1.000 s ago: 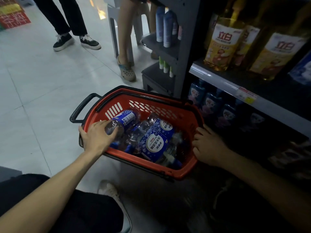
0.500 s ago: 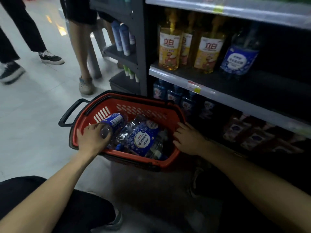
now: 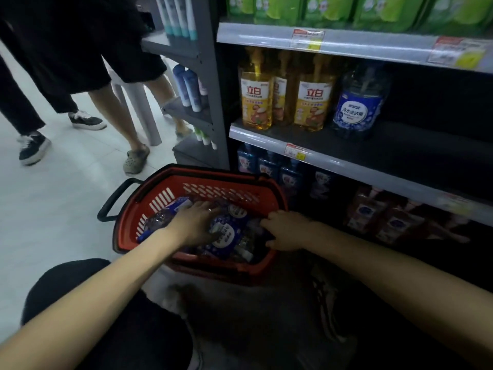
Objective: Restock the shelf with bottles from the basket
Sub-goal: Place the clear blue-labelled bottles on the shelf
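A red basket (image 3: 213, 173) with a black handle (image 3: 112, 201) stands on the floor against the shelving. Several clear bottles with blue labels (image 3: 229, 236) lie in it. My left hand (image 3: 194, 222) is inside the basket, its fingers curled over the middle bottle. My right hand (image 3: 284, 229) grips the basket's right rim, fingers pointing inward. On the middle shelf (image 3: 373, 168) one matching blue-labelled bottle (image 3: 356, 108) stands beside yellow detergent bottles (image 3: 256, 97). The dark shelf board to its right is bare.
Two people stand on the white floor at the left: bare legs in grey clogs (image 3: 136, 158) and black trousers with black sneakers (image 3: 33, 148). A grey end rack (image 3: 192, 116) holds tubes. Dark blue bottles (image 3: 269, 164) fill the bottom shelf; green packs (image 3: 320, 9) sit on top.
My left hand has moved from the bottle at the basket's left side to the middle bottle. My view has tilted up, showing more of the shelves. The right hand stays at the rim.
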A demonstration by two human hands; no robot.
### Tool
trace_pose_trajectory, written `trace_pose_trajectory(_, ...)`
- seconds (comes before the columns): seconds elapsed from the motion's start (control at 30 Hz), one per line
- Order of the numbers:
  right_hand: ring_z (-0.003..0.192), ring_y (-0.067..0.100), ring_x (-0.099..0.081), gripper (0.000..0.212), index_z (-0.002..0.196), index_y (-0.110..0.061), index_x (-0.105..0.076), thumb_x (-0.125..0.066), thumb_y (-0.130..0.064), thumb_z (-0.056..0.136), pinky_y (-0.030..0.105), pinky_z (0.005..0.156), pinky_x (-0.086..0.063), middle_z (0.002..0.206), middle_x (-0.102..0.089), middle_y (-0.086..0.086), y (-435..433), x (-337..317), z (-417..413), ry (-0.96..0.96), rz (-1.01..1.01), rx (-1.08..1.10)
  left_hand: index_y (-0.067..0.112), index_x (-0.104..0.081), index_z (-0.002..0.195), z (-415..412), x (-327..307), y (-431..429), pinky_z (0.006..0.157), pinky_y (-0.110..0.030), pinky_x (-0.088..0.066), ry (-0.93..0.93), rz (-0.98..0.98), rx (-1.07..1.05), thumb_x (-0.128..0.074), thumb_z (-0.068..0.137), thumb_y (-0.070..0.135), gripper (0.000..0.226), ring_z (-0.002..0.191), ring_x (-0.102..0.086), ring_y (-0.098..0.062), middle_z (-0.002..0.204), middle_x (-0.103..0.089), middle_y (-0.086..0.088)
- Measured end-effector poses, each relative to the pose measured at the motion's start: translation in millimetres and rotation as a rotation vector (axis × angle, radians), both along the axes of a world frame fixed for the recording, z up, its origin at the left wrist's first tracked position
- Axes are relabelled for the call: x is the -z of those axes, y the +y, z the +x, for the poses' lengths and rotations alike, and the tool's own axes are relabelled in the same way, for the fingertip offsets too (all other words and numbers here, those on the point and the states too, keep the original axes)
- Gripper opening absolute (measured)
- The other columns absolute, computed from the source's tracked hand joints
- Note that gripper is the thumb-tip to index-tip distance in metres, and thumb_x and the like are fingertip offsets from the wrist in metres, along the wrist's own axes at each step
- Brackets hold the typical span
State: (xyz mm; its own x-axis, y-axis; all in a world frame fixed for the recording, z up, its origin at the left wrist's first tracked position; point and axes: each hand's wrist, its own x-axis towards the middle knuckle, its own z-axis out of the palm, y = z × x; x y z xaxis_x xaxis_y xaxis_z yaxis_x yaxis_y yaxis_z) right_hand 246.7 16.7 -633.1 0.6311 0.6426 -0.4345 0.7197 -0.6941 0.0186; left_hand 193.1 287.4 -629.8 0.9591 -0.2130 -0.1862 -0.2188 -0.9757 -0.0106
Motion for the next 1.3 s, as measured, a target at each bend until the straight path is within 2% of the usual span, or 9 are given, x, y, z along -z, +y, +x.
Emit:
trace_pose_trajectory(0.27,0.123,0.030,-0.050,0.061,0.150,-0.023,-0.036,-0.056,-0.049,0.098,0.043,0.091,-0.051,0.136,-0.048,0.009,6.3,-4.5,3.2,0.023,-0.039,-0.021,0.039,-0.017,0.162,25.1,22.9,-2.7,0.118,-0.057,-0.030,0.219,0.220,0.159,-0.072,0.082,0.063,0.100,0.154,-0.017,-0.033,0.168,-0.020,-0.006)
trace_pose_trajectory(0.33,0.123,0.030,-0.051,0.060,0.149,-0.022,-0.036,-0.057,-0.047,0.099,0.039,0.085,-0.048,0.136,-0.048,0.009,12.2,2.6,4.7,0.057,-0.044,-0.011,0.038,-0.012,0.163,26.7,36.2,-3.2,0.121,-0.065,-0.017,0.190,0.328,0.239,-0.070,0.083,0.062,0.101,0.155,-0.013,-0.033,0.169,-0.017,-0.007)
trace_pose_trajectory(0.4,0.123,0.031,-0.051,0.059,0.149,-0.021,-0.037,-0.057,-0.046,0.099,0.040,0.086,-0.046,0.136,-0.049,0.010,16.5,9.7,6.2,0.052,-0.071,-0.029,0.035,-0.005,0.164,30.2,43.2,-5.2,0.120,-0.070,-0.009,0.165,0.402,0.305,-0.069,0.084,0.061,0.106,0.155,-0.015,-0.033,0.168,-0.017,-0.008)
trace_pose_trajectory(0.57,0.118,0.031,-0.056,0.054,0.142,-0.020,-0.048,-0.051,-0.052,0.099,0.042,0.094,-0.044,0.132,-0.057,0.010,10.6,30.2,10.5,-0.114,-0.114,-0.119,0.028,0.010,0.163,48.1,56.6,-10.9,0.117,-0.076,-0.011,0.185,0.508,0.409,-0.074,0.075,0.070,0.129,0.152,-0.023,-0.033,0.165,-0.022,-0.010)
trace_pose_trajectory(0.67,0.118,0.031,-0.055,0.045,0.135,-0.018,-0.054,-0.045,-0.048,0.102,0.042,0.098,-0.041,0.128,-0.059,0.010,1.9,38.6,5.8,-0.161,-0.057,-0.120,0.026,0.002,0.164,53.2,59.0,-12.9,0.117,-0.073,-0.017,0.182,0.530,0.469,-0.077,0.071,0.071,0.130,0.144,-0.035,-0.032,0.159,-0.031,-0.010)
trace_pose_trajectory(0.83,0.110,0.031,-0.057,0.032,0.112,-0.016,-0.067,-0.045,-0.038,0.103,0.043,0.100,-0.044,0.113,-0.064,0.009,-13.1,52.5,-5.0,-0.210,0.141,-0.129,0.027,-0.013,0.162,47.0,52.0,-10.4,0.115,-0.062,-0.028,0.127,0.457,0.460,-0.079,0.072,0.064,0.118,0.138,-0.041,-0.030,0.153,-0.037,-0.009)
trace_pose_trajectory(1.0,0.093,0.030,-0.063,0.019,0.091,-0.017,-0.067,-0.059,-0.034,0.095,0.041,0.085,-0.051,0.094,-0.065,0.007,-19.0,57.8,-7.6,-0.276,0.251,-0.148,0.031,-0.009,0.162,30.7,44.3,7.5,0.115,-0.058,-0.027,0.039,0.379,0.338,-0.074,0.070,0.069,0.119,0.138,-0.040,-0.029,0.153,-0.038,-0.006)
trace_pose_trajectory(1.2,0.113,0.027,-0.055,0.034,0.119,-0.018,-0.064,-0.050,-0.042,0.100,0.039,0.096,-0.046,0.119,-0.060,0.006,-15.8,40.2,-7.4,-0.193,0.206,-0.091,0.031,-0.020,0.160,22.9,18.4,28.3,0.111,-0.055,-0.033,-0.105,0.189,-0.004,-0.077,0.050,0.075,0.132,0.135,-0.047,-0.032,0.150,-0.046,-0.006)
trace_pose_trajectory(1.3,0.111,0.022,-0.057,0.039,0.123,-0.022,-0.062,-0.051,-0.050,0.099,0.040,0.093,-0.050,0.119,-0.059,0.000,-4.0,22.6,-7.9,-0.079,0.286,0.082,0.028,-0.029,0.158,20.9,3.0,21.1,0.105,-0.053,-0.037,-0.167,-0.080,-0.214,-0.058,0.040,0.086,0.135,0.130,-0.051,-0.033,0.146,-0.051,-0.007)
